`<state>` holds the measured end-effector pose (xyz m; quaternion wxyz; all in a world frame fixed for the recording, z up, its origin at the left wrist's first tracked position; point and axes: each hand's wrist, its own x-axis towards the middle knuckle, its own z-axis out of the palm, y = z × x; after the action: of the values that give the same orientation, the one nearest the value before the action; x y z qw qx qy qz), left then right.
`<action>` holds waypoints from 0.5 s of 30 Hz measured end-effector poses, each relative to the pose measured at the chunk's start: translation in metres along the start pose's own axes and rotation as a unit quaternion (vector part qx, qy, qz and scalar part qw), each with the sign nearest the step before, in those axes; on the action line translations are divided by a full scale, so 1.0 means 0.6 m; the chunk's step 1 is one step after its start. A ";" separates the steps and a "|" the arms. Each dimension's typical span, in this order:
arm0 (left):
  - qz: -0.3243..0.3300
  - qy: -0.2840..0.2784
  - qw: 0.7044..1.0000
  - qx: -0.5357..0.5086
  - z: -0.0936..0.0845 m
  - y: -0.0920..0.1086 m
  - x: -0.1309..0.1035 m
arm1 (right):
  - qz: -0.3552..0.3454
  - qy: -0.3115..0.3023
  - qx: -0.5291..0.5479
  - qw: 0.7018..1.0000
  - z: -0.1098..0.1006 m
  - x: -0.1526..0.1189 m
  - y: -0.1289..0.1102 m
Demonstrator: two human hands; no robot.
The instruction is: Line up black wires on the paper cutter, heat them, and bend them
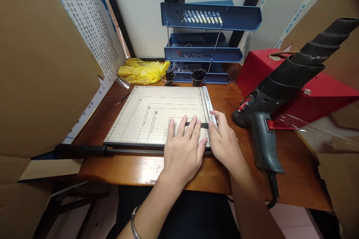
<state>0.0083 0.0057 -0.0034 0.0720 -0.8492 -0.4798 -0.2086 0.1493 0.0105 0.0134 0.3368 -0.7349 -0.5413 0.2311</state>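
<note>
A cream paper cutter (174, 99) with a printed grid lies on the wooden table, its black handle (81, 150) lowered along the front edge. My left hand (183, 149) rests flat on the board, fingers spread, over part of a bundle of thin black strands (204, 125). At the cutter's right-hand ruler strip, my right hand (224, 138) is closed, thumb and forefinger at the right ends of the strands. Its other fingers are mostly hidden. Whether the strands are tubes or wires I cannot tell.
Two small cups of black strands, one cup (198, 80) on the right, stand behind the cutter. Behind them are a blue tiered tray (210, 16) and a yellow plastic bag (144, 71). A heat gun (266, 108) and red box (331, 86) stand right; cardboard (42, 63) rises left.
</note>
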 end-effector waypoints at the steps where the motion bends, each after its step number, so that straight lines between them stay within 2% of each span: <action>1: 0.000 0.002 1.000 -0.001 0.000 0.000 0.000 | 0.006 -0.001 0.008 1.000 -0.001 0.000 -0.002; 8: -0.003 0.000 1.000 -0.007 -0.001 -0.001 -0.001 | 0.034 -0.008 0.063 0.997 0.000 0.001 0.001; 15: 0.015 -0.032 0.999 -0.011 -0.007 -0.009 -0.004 | 0.017 0.008 0.164 0.986 0.009 0.009 0.023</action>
<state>0.0013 0.0055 -0.0008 0.0500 -0.8631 -0.4669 -0.1857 0.1558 0.0146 -0.0004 0.4536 -0.6806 -0.4806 0.3165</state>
